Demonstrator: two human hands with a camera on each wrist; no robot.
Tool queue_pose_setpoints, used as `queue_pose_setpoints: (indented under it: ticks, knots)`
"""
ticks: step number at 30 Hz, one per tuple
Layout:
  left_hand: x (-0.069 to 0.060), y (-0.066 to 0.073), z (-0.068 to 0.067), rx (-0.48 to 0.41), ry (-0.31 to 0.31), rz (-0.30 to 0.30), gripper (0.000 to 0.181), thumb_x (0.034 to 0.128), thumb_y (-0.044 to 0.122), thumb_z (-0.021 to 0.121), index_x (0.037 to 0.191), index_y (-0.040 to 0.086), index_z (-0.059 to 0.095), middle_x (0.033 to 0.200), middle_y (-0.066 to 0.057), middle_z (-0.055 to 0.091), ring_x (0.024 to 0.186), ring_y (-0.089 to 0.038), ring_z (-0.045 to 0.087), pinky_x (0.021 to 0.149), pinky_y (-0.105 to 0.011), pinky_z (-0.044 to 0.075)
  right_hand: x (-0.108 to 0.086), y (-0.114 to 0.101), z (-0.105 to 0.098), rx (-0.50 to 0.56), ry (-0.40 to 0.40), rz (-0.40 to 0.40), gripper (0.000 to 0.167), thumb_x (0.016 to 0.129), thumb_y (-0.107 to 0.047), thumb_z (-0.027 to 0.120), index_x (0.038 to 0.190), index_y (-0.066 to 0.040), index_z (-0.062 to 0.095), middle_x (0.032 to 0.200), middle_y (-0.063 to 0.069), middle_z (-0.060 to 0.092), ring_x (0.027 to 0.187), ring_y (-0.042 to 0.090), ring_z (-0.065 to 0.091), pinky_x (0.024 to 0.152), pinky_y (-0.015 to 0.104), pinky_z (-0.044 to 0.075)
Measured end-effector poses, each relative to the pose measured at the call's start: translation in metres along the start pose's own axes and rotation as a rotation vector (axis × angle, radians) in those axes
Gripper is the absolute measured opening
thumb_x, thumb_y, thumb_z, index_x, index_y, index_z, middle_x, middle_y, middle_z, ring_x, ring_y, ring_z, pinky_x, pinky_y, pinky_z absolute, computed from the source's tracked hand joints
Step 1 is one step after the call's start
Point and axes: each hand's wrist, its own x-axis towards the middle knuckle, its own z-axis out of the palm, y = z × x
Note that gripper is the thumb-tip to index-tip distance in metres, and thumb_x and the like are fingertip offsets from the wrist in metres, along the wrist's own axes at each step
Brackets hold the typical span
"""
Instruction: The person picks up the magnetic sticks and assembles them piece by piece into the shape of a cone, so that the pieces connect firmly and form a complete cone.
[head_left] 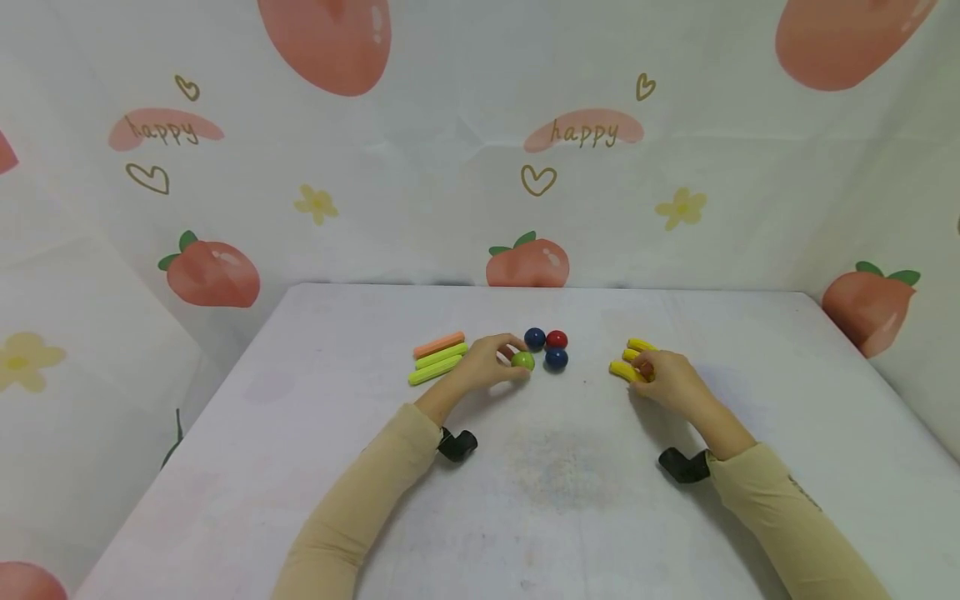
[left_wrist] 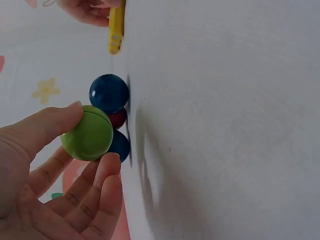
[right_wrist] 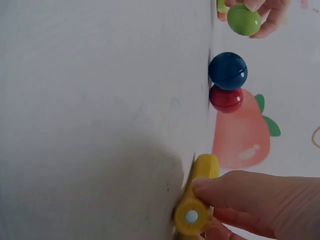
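My left hand (head_left: 483, 363) holds a shiny green ball (left_wrist: 87, 134) between thumb and fingers, slightly above the table in the left wrist view. Just beyond it, two dark blue balls (head_left: 556, 358) and a red ball (head_left: 557, 339) sit close together. On the right, my right hand (head_left: 675, 385) pinches a yellow stick-like piece (right_wrist: 191, 217) with a round end and pale centre. Other yellow pieces (head_left: 640, 343) lie beside those fingers, partly hidden. What exactly the yellow pieces are, I cannot tell.
Behind my left hand lie an orange stick (head_left: 438, 344) and two yellow-green sticks (head_left: 435, 371), side by side. A white table (head_left: 555, 533) carries everything, with a fruit-printed cloth (head_left: 420, 167) hanging along its back edge. Black wrist devices (head_left: 684, 465) stick out at both cuffs.
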Motion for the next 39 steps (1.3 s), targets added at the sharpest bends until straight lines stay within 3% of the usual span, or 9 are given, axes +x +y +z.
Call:
queue_pose_setpoints:
  ticks: [6, 9, 15, 23, 28, 39]
  knots:
    - [-0.012, -0.001, -0.002, -0.074, -0.032, 0.006, 0.036, 0.0825, 0.021, 0.071, 0.116, 0.015, 0.061, 0.112, -0.01, 0.063, 0.093, -0.019, 0.063, 0.081, -0.028, 0.052, 0.0, -0.005, -0.001, -0.02, -0.059, 0.041, 0.034, 0.077, -0.008, 0.068, 0.104, 0.011, 0.062, 0.089, 0.019, 0.063, 0.077, 0.026, 0.052, 0.07, 0.038, 0.045]
    - [-0.019, -0.002, -0.002, -0.11, -0.051, 0.005, 0.036, 0.0823, 0.021, 0.071, 0.116, 0.015, 0.06, 0.113, -0.01, 0.062, 0.093, -0.019, 0.063, 0.081, -0.029, 0.053, -0.001, -0.009, -0.001, -0.016, -0.069, 0.036, 0.033, 0.076, -0.007, 0.068, 0.103, 0.01, 0.063, 0.092, 0.021, 0.065, 0.081, 0.028, 0.056, 0.073, 0.04, 0.047]
    - [-0.033, -0.003, -0.001, -0.161, -0.094, 0.033, 0.037, 0.0821, 0.019, 0.071, 0.117, 0.014, 0.059, 0.113, -0.011, 0.062, 0.09, -0.016, 0.063, 0.08, -0.026, 0.053, -0.005, -0.025, 0.002, 0.032, -0.082, -0.073, 0.025, 0.076, -0.004, 0.068, 0.099, 0.006, 0.065, 0.091, 0.018, 0.066, 0.081, 0.026, 0.059, 0.073, 0.039, 0.05]
    - [-0.048, -0.001, 0.007, -0.204, -0.182, 0.054, 0.036, 0.0817, 0.017, 0.071, 0.116, 0.012, 0.059, 0.114, -0.013, 0.062, 0.086, -0.013, 0.065, 0.08, -0.024, 0.054, -0.013, -0.05, 0.019, 0.171, -0.19, -0.184, 0.022, 0.076, -0.005, 0.069, 0.097, 0.002, 0.065, 0.086, 0.01, 0.066, 0.075, 0.015, 0.058, 0.069, 0.028, 0.052]
    - [-0.053, 0.002, 0.01, -0.223, -0.21, 0.044, 0.035, 0.0815, 0.017, 0.071, 0.114, 0.013, 0.059, 0.114, -0.012, 0.062, 0.087, -0.012, 0.065, 0.081, -0.025, 0.054, -0.016, -0.062, 0.026, 0.221, -0.212, -0.222, 0.021, 0.076, -0.005, 0.068, 0.096, 0.001, 0.065, 0.084, 0.009, 0.064, 0.073, 0.014, 0.057, 0.067, 0.024, 0.052]
    - [-0.055, 0.003, 0.014, -0.193, -0.254, 0.091, 0.035, 0.083, 0.015, 0.07, 0.115, 0.01, 0.058, 0.115, -0.016, 0.062, 0.089, -0.014, 0.066, 0.08, -0.023, 0.054, -0.022, -0.068, 0.033, 0.269, -0.286, -0.255, 0.019, 0.08, -0.009, 0.067, 0.096, -0.002, 0.06, 0.084, 0.006, 0.063, 0.072, 0.01, 0.054, 0.063, 0.018, 0.049]
